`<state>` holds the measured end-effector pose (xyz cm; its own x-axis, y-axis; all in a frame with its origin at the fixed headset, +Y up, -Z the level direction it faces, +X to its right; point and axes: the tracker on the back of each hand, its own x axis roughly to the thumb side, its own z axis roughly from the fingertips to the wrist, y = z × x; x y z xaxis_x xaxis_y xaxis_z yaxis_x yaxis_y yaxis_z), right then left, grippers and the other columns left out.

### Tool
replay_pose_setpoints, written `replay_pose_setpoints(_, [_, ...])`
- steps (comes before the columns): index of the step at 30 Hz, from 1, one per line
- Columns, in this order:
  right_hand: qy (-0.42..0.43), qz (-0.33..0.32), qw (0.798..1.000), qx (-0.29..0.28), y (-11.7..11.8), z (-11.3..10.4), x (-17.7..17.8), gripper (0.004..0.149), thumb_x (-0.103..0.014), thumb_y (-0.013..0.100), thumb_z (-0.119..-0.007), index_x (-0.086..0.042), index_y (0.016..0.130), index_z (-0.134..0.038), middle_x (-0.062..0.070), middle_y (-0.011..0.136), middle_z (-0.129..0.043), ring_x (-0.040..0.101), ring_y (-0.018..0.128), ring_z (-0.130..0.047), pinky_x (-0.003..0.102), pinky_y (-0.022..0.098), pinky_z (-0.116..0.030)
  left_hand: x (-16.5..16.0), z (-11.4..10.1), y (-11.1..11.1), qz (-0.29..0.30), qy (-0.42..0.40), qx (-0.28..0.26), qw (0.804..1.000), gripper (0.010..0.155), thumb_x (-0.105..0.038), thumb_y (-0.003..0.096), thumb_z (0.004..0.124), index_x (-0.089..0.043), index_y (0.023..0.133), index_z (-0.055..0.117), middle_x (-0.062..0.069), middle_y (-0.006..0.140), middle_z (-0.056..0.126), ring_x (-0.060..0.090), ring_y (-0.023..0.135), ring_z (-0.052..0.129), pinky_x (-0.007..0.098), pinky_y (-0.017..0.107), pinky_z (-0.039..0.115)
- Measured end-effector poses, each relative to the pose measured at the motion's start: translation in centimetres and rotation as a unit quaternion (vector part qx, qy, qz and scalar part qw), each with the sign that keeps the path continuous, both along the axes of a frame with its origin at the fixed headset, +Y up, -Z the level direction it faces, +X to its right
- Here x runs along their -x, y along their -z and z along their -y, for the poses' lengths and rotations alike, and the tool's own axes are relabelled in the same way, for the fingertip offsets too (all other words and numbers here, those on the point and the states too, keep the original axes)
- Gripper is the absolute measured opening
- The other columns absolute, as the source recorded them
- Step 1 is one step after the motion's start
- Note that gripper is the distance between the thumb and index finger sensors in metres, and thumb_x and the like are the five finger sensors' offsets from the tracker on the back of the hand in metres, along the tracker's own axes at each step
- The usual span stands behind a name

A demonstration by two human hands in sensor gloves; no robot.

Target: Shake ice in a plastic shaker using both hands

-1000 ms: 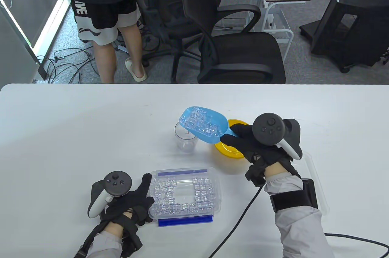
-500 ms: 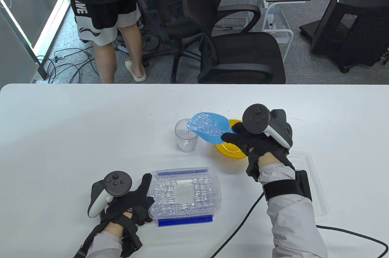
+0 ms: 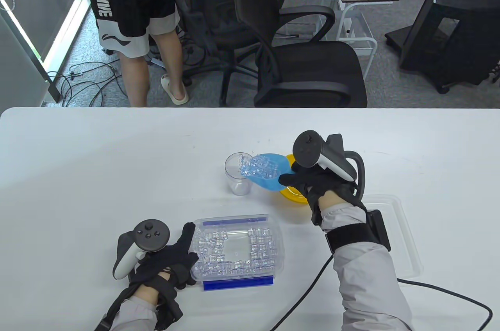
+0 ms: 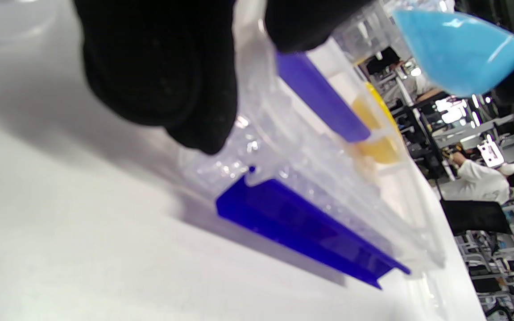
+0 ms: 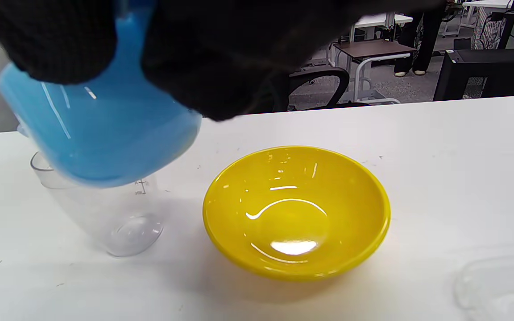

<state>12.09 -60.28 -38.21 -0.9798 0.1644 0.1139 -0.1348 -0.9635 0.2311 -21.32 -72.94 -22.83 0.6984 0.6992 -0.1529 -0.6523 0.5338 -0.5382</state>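
right hand (image 3: 312, 186) grips blue ice scoop (image 3: 269, 173), tipped, lip over clear shaker cup (image 3: 238, 175) | cup upright, just left of yellow bowl (image 5: 297, 214) | left hand (image 3: 168, 260) fingers spread, resting on ice container (image 3: 238, 249), below cup

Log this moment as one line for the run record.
step: filling shaker | right hand: holds blue scoop tipped at clear shaker cup rim | left hand: touches ice container | yellow bowl: empty
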Motion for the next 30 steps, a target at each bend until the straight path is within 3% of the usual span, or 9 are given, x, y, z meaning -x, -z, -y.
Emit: replay_pose_setpoints(30, [-0.102, -0.007, 0.995, -0.009, 0.7, -2.8, 3.9, 0.057, -0.05, 0.041, -0.088, -0.007, 0.077, -0.091, 0.012, 0.048, -0.102, 0.016, 0.013, -0.094, 0.034, 0.007, -0.084, 0.0, 0.0, 0.0, 0.002, 0.002, 0.0, 1.0, 0.074, -0.025, 0.0622, 0.069, -0.014, 0.117, 0.02, 0.038, 0.091, 0.077, 0.028, 0.056, 0.105, 0.035, 0.038, 0.095])
